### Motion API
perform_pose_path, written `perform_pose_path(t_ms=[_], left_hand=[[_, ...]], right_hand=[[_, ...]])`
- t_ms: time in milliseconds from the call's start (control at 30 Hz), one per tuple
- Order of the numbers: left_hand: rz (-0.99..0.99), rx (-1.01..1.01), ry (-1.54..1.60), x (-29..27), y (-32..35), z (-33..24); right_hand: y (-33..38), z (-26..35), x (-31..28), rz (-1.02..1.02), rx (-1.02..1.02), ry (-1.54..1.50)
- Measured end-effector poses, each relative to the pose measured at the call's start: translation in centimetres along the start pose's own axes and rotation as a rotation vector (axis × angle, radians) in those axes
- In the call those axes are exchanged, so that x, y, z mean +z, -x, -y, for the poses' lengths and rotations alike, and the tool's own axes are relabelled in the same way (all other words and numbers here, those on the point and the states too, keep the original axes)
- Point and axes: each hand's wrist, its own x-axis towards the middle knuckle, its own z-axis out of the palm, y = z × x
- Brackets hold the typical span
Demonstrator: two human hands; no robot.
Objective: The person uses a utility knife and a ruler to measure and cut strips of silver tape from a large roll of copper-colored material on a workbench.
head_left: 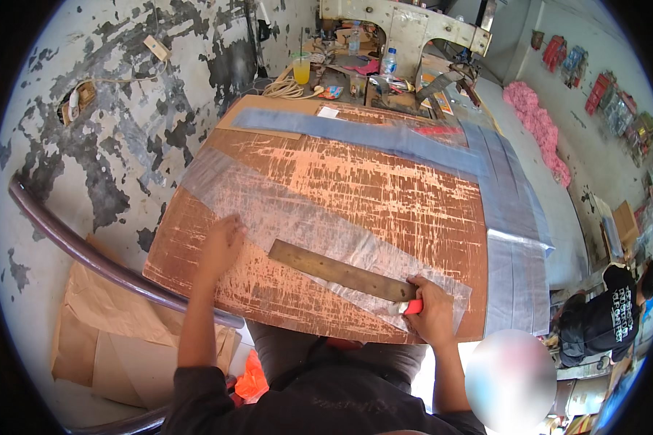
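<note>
The right hand (434,310) is curled tight around a small red-handled cutter (409,307), its fingers wrapped over the handle and the pale blade end poking out leftward, just at the near end of a long flat brass-coloured metal ruler (341,271). The left hand (222,243) lies flat with fingers spread a little and holding nothing, pressing down on a clear, crinkled plastic sheet (283,210) well apart from the ruler's far end. The ruler rests on that sheet with its long axis slanting from the upper left down to the lower right — so it runs straight away from the cutter toward the left hand, and the right hand is much the nearer of the two to it. Sheet and ruler both lie on a worn, scratched copper-brown wooden board (384,181), the sheet crossing it on the same diagonal. Strips of grey-blue plastic film (500,196) cover the board's far edge and right side, hanging over the right edge.
</note>
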Motion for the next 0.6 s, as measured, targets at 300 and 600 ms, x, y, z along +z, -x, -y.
perform_pose_path(t_ms=[300, 600], left_hand=[[-0.260, 0.110, 0.064, 4.9, 6.3, -4.8], [-0.247, 0.086, 0.098, 5.2, 6.1, -5.3]], right_hand=[[-0.1, 0.1, 0.3, -0.021, 0.046, -0.041], [0.3, -0.5, 0.9, -0.076, 0.014, -0.026]])
